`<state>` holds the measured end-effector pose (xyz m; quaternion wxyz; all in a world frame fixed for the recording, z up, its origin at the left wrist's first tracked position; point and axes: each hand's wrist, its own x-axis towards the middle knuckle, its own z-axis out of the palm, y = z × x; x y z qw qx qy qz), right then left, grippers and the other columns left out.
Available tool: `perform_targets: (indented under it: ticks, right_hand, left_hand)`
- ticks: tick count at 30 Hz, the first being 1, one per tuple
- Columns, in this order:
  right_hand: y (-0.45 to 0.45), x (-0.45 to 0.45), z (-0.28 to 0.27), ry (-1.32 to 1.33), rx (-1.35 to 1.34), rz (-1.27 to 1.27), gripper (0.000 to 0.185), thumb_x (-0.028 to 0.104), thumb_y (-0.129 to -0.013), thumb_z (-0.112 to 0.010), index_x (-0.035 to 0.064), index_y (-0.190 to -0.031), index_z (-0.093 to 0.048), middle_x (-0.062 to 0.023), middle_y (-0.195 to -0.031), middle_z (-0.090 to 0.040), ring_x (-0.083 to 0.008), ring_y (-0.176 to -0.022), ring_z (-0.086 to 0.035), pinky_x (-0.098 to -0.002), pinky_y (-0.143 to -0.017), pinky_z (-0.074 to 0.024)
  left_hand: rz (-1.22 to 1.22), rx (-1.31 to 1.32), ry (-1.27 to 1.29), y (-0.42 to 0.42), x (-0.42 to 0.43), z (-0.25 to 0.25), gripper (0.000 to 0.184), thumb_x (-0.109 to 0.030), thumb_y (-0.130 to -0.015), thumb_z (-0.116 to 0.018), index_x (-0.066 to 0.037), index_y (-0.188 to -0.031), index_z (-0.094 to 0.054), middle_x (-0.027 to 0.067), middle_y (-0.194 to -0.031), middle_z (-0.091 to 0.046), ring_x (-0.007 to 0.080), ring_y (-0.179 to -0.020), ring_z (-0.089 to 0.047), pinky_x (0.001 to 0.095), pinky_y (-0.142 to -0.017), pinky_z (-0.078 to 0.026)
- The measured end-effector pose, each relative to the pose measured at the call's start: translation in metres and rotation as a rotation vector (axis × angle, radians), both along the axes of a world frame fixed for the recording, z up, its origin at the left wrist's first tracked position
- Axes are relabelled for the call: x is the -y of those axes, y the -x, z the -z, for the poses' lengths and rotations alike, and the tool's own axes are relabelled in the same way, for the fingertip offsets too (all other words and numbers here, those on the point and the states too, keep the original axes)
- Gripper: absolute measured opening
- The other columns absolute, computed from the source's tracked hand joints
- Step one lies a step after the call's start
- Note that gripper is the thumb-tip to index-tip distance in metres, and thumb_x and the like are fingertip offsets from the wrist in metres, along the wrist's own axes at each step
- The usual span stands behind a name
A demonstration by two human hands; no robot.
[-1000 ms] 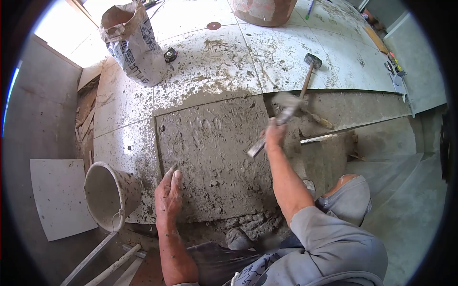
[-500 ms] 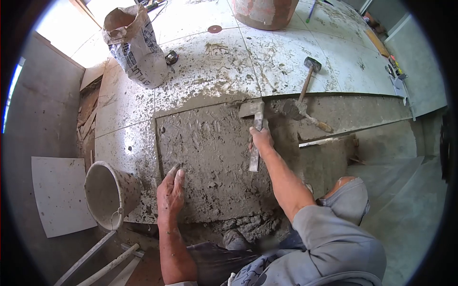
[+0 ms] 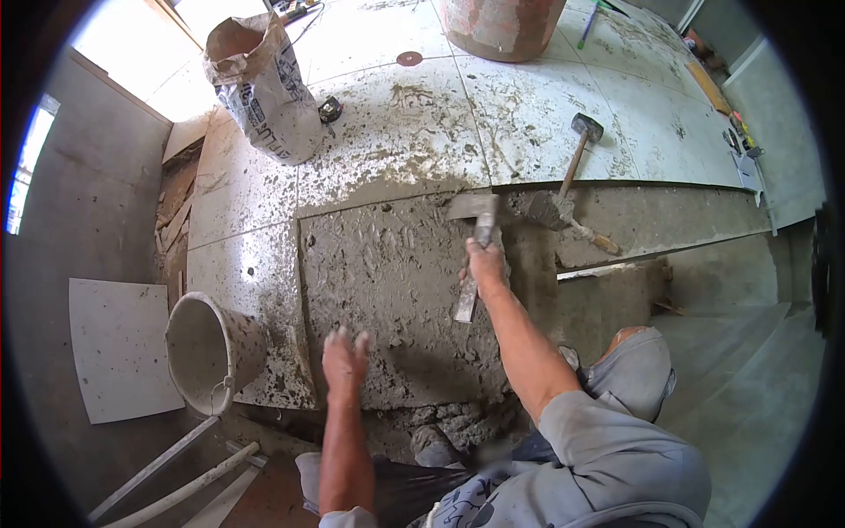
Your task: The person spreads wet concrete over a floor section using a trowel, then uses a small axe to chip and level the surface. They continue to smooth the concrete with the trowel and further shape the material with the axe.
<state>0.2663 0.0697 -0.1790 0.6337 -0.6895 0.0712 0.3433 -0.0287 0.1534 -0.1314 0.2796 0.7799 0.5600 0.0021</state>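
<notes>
My right hand (image 3: 486, 267) is wrapped around an L-shaped metal tool (image 3: 466, 305), a flat bar with a wide crosspiece at its far end. The tool is over the upper right of a wet mortar bed (image 3: 387, 290); motion smears it, so contact is unclear. Above the lower left of the same mortar, my left hand (image 3: 345, 359) has its fingers apart and holds nothing. Right of the tool, a trowel (image 3: 603, 244) with a wooden handle lies on a strip of mortar. Beyond it rests a hammer (image 3: 577, 157).
White tiles (image 3: 422, 123) smeared with mortar border the bed at the back and left. A bucket (image 3: 249, 352) lies tilted at the left, near a loose tile (image 3: 123, 361). An open cement bag (image 3: 282, 114), a tape measure (image 3: 330, 109) and a large tub (image 3: 502, 31) stand farther back.
My left hand has shifted down and slightly right, and its fingers have spread. The metal tool has tilted a little in my right hand. The view has moved slightly.
</notes>
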Motion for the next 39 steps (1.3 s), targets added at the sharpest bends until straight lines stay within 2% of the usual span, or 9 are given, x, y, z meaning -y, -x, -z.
perform_targets:
  ticks: [5,11,17,21,23,25,31,36,39]
  right_hand:
    - [-0.015,-0.009,-0.007,-0.072,0.127,0.442,0.026,0.021,-0.094,-0.052,0.0005,-0.078,-0.047,-0.0064,-0.057,-0.050,-0.0202,-0.036,-0.052,-0.0322,-0.032,-0.0429]
    - [0.023,-0.019,0.000,0.100,-0.022,-0.277,0.029,0.026,-0.093,-0.055,-0.0013,-0.086,-0.048,-0.0077,-0.058,-0.053,-0.0184,-0.037,-0.054,-0.0338,-0.034,-0.0448]
    - [-0.004,0.004,-0.014,-0.036,0.144,0.291,0.026,0.025,-0.092,-0.055,-0.0001,-0.088,-0.048,-0.0052,-0.057,-0.051,-0.0175,-0.037,-0.053,-0.0322,-0.033,-0.0427]
    - [-0.001,-0.018,0.006,0.004,0.069,0.341,0.024,0.023,-0.093,-0.053,0.0000,-0.090,-0.047,-0.0039,-0.056,-0.049,-0.0172,-0.036,-0.051,-0.0315,-0.032,-0.0421]
    - [-0.004,-0.023,-0.001,0.021,-0.116,0.052,0.022,0.021,-0.093,-0.052,-0.0005,-0.091,-0.047,-0.0041,-0.055,-0.048,-0.0176,-0.035,-0.049,-0.0321,-0.032,-0.0417]
    - [-0.007,-0.011,-0.012,-0.031,-0.142,0.035,0.021,0.019,-0.093,-0.051,-0.0011,-0.092,-0.046,-0.0051,-0.055,-0.048,-0.0189,-0.035,-0.050,-0.0325,-0.031,-0.0410]
    - [-0.020,-0.015,-0.009,0.007,0.071,0.368,0.021,0.019,-0.094,-0.051,-0.0012,-0.090,-0.046,-0.0058,-0.058,-0.050,-0.0184,-0.035,-0.052,-0.0325,-0.031,-0.0427]
    - [-0.014,-0.013,-0.008,0.060,-0.078,-0.012,0.021,0.022,-0.093,-0.054,0.0045,-0.083,-0.047,-0.0047,-0.054,-0.049,-0.0181,-0.036,-0.050,-0.0344,-0.032,-0.0424]
    - [-0.023,-0.001,-0.011,-0.048,-0.073,0.274,0.022,0.022,-0.094,-0.052,0.0019,-0.087,-0.047,-0.0048,-0.058,-0.047,-0.0194,-0.036,-0.051,-0.0341,-0.032,-0.0438]
  left_hand:
    - [0.093,-0.330,0.003,-0.019,0.018,0.052,0.079,-0.049,-0.083,-0.064,0.001,-0.140,-0.039,0.0262,-0.146,-0.032,0.0390,-0.139,-0.024,0.0560,-0.111,-0.021]
    - [0.165,-0.386,-0.061,-0.070,0.019,0.067,0.100,-0.059,-0.076,-0.066,0.003,-0.144,-0.028,0.0240,-0.150,-0.027,0.0373,-0.142,-0.018,0.0548,-0.114,-0.009]
    - [0.174,-0.483,-0.023,-0.083,0.017,0.074,0.110,-0.060,-0.070,-0.071,0.010,-0.142,-0.026,0.0276,-0.148,-0.027,0.0385,-0.141,-0.021,0.0538,-0.115,-0.009]
    - [0.207,-0.539,0.014,-0.091,0.007,0.070,0.112,-0.058,-0.068,-0.074,0.013,-0.140,-0.026,0.0305,-0.145,-0.031,0.0399,-0.139,-0.024,0.0522,-0.115,-0.008]
    - [0.192,-0.523,-0.006,-0.096,0.009,0.072,0.112,-0.057,-0.066,-0.075,0.013,-0.140,-0.027,0.0297,-0.145,-0.032,0.0395,-0.139,-0.024,0.0527,-0.115,-0.008]
    - [0.173,-0.526,-0.016,-0.092,0.011,0.069,0.112,-0.057,-0.065,-0.076,0.013,-0.139,-0.028,0.0290,-0.145,-0.033,0.0390,-0.139,-0.025,0.0532,-0.115,-0.009]
    - [0.149,-0.520,-0.014,-0.096,0.005,0.073,0.112,-0.056,-0.063,-0.077,0.012,-0.139,-0.029,0.0291,-0.145,-0.033,0.0389,-0.139,-0.026,0.0530,-0.115,-0.011]
    - [0.058,-0.478,0.082,-0.098,0.010,0.064,0.116,-0.052,-0.065,-0.079,0.010,-0.143,-0.020,0.0274,-0.149,-0.025,0.0379,-0.141,-0.022,0.0612,-0.111,-0.013]
    - [0.050,-0.499,0.109,-0.100,0.009,0.066,0.119,-0.051,-0.064,-0.080,0.008,-0.145,-0.016,0.0264,-0.151,-0.022,0.0371,-0.141,-0.021,0.0653,-0.109,-0.014]
